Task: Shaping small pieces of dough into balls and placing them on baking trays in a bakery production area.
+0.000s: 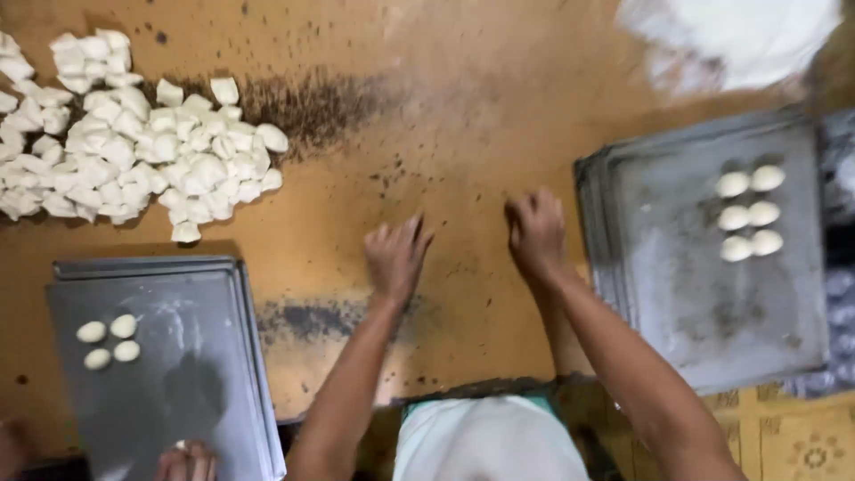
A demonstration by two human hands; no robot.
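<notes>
My left hand [396, 256] lies palm down on the brown worktable [463, 134], fingers slightly cupped and pointing away from me. My right hand [535, 233] rests a short way to its right, with fingers curled under against the table. Whatever lies under either palm is hidden. A heap of cut white dough pieces [125, 147] sits at the far left. To my right, a stack of grey baking trays [695, 294] carries several rounded dough balls [750, 212] in two columns.
A second grey tray stack [151, 392] at the near left holds several dough balls [109, 341]. Another person's hand [187, 461] touches its near edge. White flour [739, 36] is piled at the far right. Dark scuffed patches mark the table.
</notes>
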